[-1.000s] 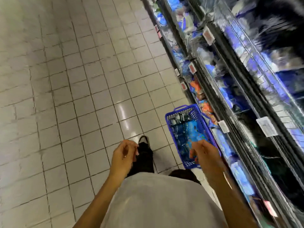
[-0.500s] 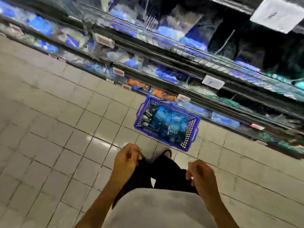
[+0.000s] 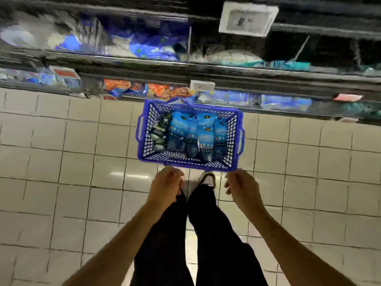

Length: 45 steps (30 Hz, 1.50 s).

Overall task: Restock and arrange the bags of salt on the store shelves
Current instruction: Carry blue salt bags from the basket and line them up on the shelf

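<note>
1. A blue plastic basket (image 3: 190, 162) sits on the tiled floor (image 3: 61, 182) just in front of the store shelves (image 3: 226, 73), its long side toward the person.
2. Blue bags of salt (image 3: 193, 133) stand packed inside the basket, filling the middle and right; a few darker packets (image 3: 159, 131) lie at its left end.
3. The left hand (image 3: 165, 187) hangs just short of the basket's near rim, fingers loosely curled and holding nothing.
4. The right hand (image 3: 241, 187) hovers near the basket's near right corner — fingers loosely bent, also empty.
5. The shelves carry more blue bags, blurred, with orange packets (image 3: 156, 90) on the lowest level behind the basket.
6. White price tags (image 3: 247, 18) hang from the shelf edges — their print is unreadable.
7. The person's dark trousers (image 3: 206, 234) and one shoe (image 3: 208, 179) show between the arms.
</note>
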Motion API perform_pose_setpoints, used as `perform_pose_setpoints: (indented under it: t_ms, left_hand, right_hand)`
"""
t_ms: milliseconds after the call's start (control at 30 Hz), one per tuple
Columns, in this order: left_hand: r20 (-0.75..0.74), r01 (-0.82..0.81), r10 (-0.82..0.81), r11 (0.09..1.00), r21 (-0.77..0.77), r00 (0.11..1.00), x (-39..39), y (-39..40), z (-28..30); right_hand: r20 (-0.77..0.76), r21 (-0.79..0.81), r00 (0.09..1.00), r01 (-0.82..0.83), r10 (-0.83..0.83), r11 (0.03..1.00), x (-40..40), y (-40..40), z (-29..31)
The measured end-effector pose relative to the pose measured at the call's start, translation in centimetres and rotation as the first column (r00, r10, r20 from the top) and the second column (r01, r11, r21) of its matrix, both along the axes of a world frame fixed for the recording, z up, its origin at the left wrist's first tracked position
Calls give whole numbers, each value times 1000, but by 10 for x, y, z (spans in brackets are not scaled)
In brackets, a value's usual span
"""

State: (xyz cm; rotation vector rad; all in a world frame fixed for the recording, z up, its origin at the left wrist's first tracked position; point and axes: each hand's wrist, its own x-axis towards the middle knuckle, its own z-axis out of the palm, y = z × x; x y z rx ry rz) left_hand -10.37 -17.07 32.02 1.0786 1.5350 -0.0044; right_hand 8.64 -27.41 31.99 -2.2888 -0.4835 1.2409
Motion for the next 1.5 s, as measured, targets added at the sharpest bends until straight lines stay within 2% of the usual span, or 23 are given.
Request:
perform_pose_setpoints:
  t_ms: [133, 233, 367, 433, 500, 600, 700, 767, 833, 933, 1000, 1067, 1167, 1267, 1333, 1433, 1500]
  left_hand:
    - [-88, 169, -179, 980, -104, 980, 40, 14, -114]
    - [-119, 335, -343, 939, -82, 932, 63, 24, -198]
    - [-185, 505, -505, 862, -49, 843, 94, 39, -293]
    - [-228, 550, -549, 833, -65, 804, 103, 45, -334]
    - [-227, 539, -551, 834, -117, 803, 110, 49, -367]
    - [-165, 368, -386, 921, -128, 908, 117, 46, -403]
    - [-81, 238, -250, 963, -128, 965, 120, 35, -424]
    - [-72, 272, -281, 955, -119, 957, 124, 24, -430]
    - [-81, 282, -291, 954, -103, 953, 128, 17, -425]
    - [39, 148, -146, 987, -66, 989, 130, 15, -421]
    - [71, 147, -147, 989, 5, 987, 128, 18, -414]
    - [109, 80, -78, 997, -8, 991, 122, 27, -402]
    - [142, -87, 110, 983, -161, 984, 111, 41, -373]
    - [214, -244, 320, 916, -318, 923, 94, 48, -339]
    - [235, -281, 408, 858, -431, 882, 80, 51, -316]
    - [231, -291, 429, 840, -458, 874, 65, 53, -278]
    - [255, -298, 438, 845, -445, 862, 56, 57, -251]
  right_hand:
    - [117, -131, 990, -60, 75, 990, 13, 24, -116]
    - [142, -224, 972, -150, 185, 963, 15, 41, -204]
    - [127, -379, 911, -321, 393, 868, 28, 57, -298]
    - [146, -447, 833, -425, 533, 787, 32, 65, -332]
    - [206, -522, 776, -429, 597, 737, 34, 74, -358]
    - [310, -546, 783, -318, 540, 775, 39, 83, -387]
    - [387, -592, 661, -357, 643, 723, 44, 85, -404]
    - [433, -574, 606, -385, 667, 723, 45, 84, -405]
    - [450, -543, 602, -402, 659, 737, 46, 84, -401]
    - [386, -429, 696, -445, 605, 786, 56, 83, -391]
    - [320, -299, 754, -495, 574, 816, 60, 81, -380]
    - [270, -149, 812, -496, 518, 856, 54, 79, -364]
    - [207, 68, 907, -388, 368, 919, 32, 77, -334]
    - [147, 200, 960, -266, 239, 943, 6, 79, -300]
    - [119, 246, 982, -174, 148, 954, -12, 82, -279]
    - [63, 252, 998, -18, 2, 967, -29, 85, -249]
    - [-101, 177, 981, 181, -165, 967, -32, 87, -228]
